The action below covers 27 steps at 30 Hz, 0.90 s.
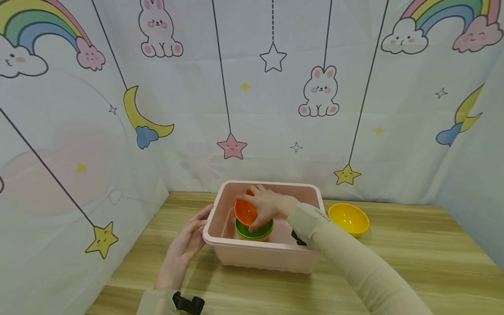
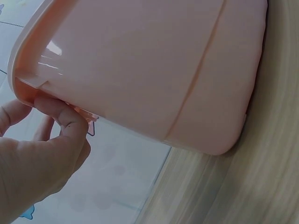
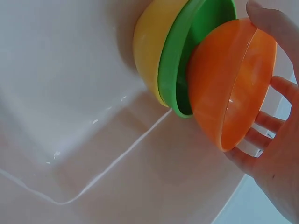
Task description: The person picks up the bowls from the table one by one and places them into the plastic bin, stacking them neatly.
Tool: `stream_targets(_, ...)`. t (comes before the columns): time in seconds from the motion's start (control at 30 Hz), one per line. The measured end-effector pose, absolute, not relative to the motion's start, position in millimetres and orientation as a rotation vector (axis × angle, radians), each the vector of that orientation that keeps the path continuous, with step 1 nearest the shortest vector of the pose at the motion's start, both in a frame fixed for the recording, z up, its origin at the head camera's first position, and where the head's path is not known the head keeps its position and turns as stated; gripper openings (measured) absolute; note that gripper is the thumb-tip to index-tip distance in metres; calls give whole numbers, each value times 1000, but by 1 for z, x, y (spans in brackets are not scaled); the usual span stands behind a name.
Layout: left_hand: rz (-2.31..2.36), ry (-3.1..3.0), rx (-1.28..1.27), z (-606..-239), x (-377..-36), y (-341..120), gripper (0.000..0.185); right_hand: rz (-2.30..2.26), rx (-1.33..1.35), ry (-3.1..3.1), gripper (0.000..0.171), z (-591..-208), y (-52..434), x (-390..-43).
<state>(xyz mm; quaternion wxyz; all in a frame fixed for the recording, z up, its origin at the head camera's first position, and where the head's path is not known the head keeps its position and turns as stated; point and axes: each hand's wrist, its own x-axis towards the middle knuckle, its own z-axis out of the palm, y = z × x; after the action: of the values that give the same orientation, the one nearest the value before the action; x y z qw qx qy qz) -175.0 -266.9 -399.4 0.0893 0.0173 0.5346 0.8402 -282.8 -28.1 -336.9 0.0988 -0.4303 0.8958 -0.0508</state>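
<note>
A pink plastic bin [image 1: 267, 258] stands on the table. My left hand [image 1: 187, 238] grips its left rim, fingers curled under the lip, as the left wrist view shows. Inside the bin, my right hand [image 1: 269, 203] holds an orange bowl [image 3: 224, 79] by its rim, thumb on one side and fingers spread along the other. The orange bowl is tilted and partly inside a green bowl [image 3: 168, 70]. That green bowl sits nested in a yellow bowl [image 3: 152, 42] in the left part of the bin.
Another yellow bowl [image 1: 348, 218] sits on the wooden table [image 1: 413, 253], just right of the bin. Behind and at the left hangs a white cloth [image 1: 271, 109] printed with bunnies, stars and rainbows.
</note>
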Motion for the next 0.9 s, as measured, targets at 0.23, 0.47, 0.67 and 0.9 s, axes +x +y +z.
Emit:
stream_targets(0.23,2502,1587,79,-400,-174,-267,43,-151,-1289,2650,93,-342,-31,-284)
stream_targets(0.47,2490,1593,104,-401,-175,-268,42,-121,-1284,2656,93,-345,-31,-284)
stream_targets(0.67,2508,1581,63,-401,-175,-266,41,-117,-1277,2649,93,-348,-32,-285)
stream_targets(0.9,2511,1580,45,-401,-176,-266,43,-121,-1261,2628,94,-351,-33,-284)
